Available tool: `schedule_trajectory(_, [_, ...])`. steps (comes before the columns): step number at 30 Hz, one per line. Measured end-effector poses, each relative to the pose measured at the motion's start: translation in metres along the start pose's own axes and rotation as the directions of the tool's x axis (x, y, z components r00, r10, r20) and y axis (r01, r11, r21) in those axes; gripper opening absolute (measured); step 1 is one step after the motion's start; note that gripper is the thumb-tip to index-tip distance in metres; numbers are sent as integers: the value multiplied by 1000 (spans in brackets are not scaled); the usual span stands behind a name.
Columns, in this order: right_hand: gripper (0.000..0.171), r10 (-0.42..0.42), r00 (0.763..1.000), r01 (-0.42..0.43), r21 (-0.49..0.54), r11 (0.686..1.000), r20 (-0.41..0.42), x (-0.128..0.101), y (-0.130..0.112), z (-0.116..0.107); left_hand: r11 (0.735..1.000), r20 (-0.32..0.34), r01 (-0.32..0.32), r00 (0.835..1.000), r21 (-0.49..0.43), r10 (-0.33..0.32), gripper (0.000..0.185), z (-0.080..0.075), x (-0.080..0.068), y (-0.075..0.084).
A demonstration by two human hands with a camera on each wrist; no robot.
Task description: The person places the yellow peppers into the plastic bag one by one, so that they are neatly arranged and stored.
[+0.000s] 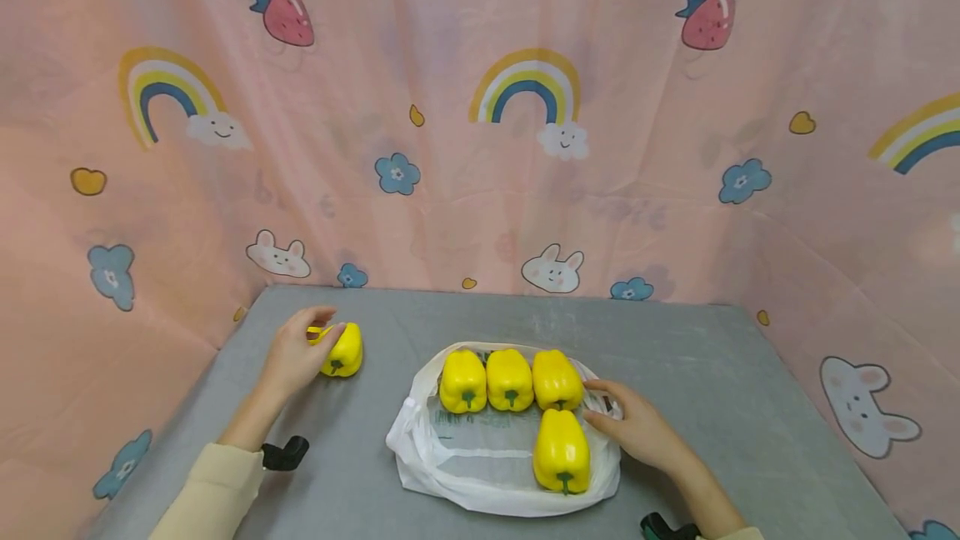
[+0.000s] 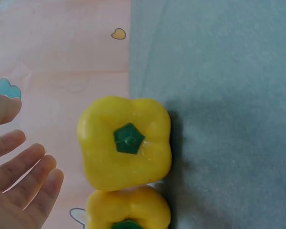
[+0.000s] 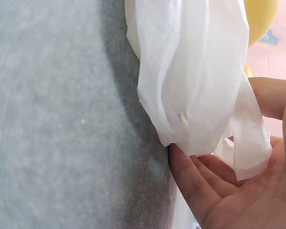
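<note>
My left hand [image 1: 296,357] is over two yellow bell peppers at the table's left; the front one [image 1: 343,351] shows its green stem, and the hand mostly covers the other. In the left wrist view a gap separates the loosely spread fingers [image 2: 26,179] from the front pepper [image 2: 126,143] and the second pepper [image 2: 128,205]. A white plastic bag [image 1: 442,486] lies spread open mid-table. It holds a row of three bell peppers [image 1: 510,380] and one pepper [image 1: 562,450] before them. My right hand [image 1: 637,432] grips the bag's right side, thumb and fingers around the plastic [image 3: 195,81].
The grey tabletop [image 1: 660,348] ends at a pink printed curtain [image 1: 450,215] at the back and both sides. A black wrist mount [image 1: 285,453] sticks out by the left forearm, and another [image 1: 663,527] by the right.
</note>
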State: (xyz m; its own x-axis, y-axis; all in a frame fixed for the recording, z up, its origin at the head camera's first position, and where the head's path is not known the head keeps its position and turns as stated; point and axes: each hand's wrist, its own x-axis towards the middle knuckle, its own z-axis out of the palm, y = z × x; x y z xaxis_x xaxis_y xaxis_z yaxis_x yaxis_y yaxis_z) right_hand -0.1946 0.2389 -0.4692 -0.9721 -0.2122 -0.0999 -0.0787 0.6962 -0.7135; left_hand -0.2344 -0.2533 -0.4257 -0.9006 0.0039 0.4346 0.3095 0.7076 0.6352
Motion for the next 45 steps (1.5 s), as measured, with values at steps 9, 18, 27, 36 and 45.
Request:
schedule_trajectory(9, [61,4,1000,-4,-6,1000,-4,0,0,1,998,11,43,999,39,-44,37,4,0,-10])
schedule_trajectory(18, [62,1,1000,-1,-5,1000,1,2,1,2,990,39,96,994,105,-100,41,9,-1,-14])
schedule_trajectory(27, [61,-7,1000,7,1,1000,-3,3,3,1,988,60,88,994,129,-96,46,13,0,-13])
schedule_trajectory(36, [61,-5,1000,4,-13,1000,-9,2,3,1,985,125,97,985,140,-115,55,20,-3,-13])
schedule_trajectory(45, [61,-10,1000,9,-12,1000,-11,1,4,1,986,192,89,975,141,-116,64,28,-5,-16])
